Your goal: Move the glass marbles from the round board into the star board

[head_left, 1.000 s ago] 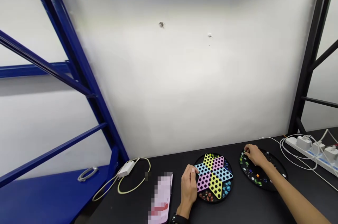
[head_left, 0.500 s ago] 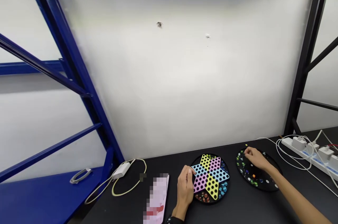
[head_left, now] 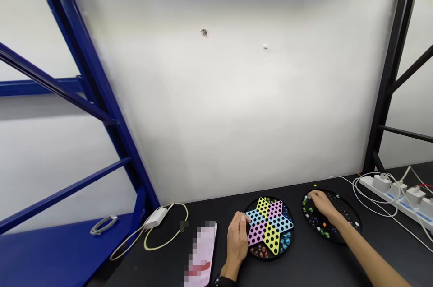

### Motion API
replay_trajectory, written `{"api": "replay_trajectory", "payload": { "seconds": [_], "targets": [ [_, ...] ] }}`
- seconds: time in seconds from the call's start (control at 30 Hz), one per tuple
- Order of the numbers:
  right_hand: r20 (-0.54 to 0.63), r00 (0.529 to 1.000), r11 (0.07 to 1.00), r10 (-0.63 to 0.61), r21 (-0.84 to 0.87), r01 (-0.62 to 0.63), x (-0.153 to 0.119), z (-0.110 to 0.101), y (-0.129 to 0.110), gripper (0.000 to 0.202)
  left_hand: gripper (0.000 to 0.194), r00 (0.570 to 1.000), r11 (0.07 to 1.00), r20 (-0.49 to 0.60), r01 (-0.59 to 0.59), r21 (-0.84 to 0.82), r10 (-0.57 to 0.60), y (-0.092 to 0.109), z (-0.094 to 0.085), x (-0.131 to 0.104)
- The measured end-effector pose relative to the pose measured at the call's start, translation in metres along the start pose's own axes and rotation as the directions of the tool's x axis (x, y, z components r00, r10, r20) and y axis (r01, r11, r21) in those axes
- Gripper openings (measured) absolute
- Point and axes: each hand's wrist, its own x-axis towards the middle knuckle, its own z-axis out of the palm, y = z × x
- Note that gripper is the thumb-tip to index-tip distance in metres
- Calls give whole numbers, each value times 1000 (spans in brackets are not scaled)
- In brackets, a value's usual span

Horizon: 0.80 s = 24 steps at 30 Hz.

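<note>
A round Chinese checkers board (head_left: 271, 234) with a yellow, pink and light-blue star lies on the black table. Coloured marbles sit in the compartments around its star. My left hand (head_left: 237, 236) grips the board's left rim, fingers curled and closed. To the right is a round black tray (head_left: 350, 212) holding scattered marbles, green ones (head_left: 307, 209) along its left side and an orange piece (head_left: 324, 224) near the middle. My right hand (head_left: 323, 203) is over the tray's upper left part, fingertips pinched together beside the marbles. Whatever is between those fingertips is hidden.
A phone (head_left: 202, 255), partly blurred out, lies left of my left hand. Farther left are a white adapter with a cable (head_left: 156, 218) and a grey loop (head_left: 103, 224) on a blue surface. A power strip (head_left: 399, 196) with plugs and white cords stands at right.
My right hand has moved a little left over the tray, toward the marbles at its left rim. My left hand and the board stay where they were.
</note>
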Motion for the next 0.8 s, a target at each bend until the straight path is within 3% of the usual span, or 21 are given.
{"api": "replay_trajectory", "payload": {
  "seconds": [0.1, 0.2, 0.3, 0.4, 0.5, 0.6, 0.67, 0.73, 0.8],
  "targets": [
    [10, 1000, 999, 2, 51, -3, 1, -3, -4, 34, 40, 1000, 1000, 22, 0, -7, 0, 0, 0, 0],
    [43, 998, 997, -51, 53, 49, -8, -3, -6, 31, 40, 1000, 1000, 21, 10, -12, -10, 0, 0, 0],
    [80, 990, 983, -114, -134, 124, -27, 0, -8, 29, 40, 1000, 1000, 23, 15, -11, -15, 0, 0, -1],
    [113, 983, 892, -143, -415, 178, -45, 3, -11, 24, 40, 1000, 1000, 23, 13, 1, -13, 1, 0, -1],
    [133, 980, 858, -146, -476, 192, -53, 6, -11, 22, 40, 1000, 1000, 17, 12, 4, -12, 1, 0, 0],
    [92, 984, 949, -155, -262, 174, -47, 7, -8, 28, 40, 1000, 1000, 18, 13, -4, -13, 0, 0, 0],
    [35, 996, 995, -77, 66, 75, -38, 5, -6, 35, 40, 1000, 1000, 22, 9, -5, -9, -1, -1, 0],
    [28, 998, 918, 55, 392, -62, -26, -1, -5, 35, 40, 1000, 1000, 27, 7, -3, -6, -2, -1, 0],
    [42, 991, 833, 126, 538, -129, -15, -8, -5, 32, 40, 1000, 1000, 26, 7, -2, -7, -1, -1, 1]
  ]
}}
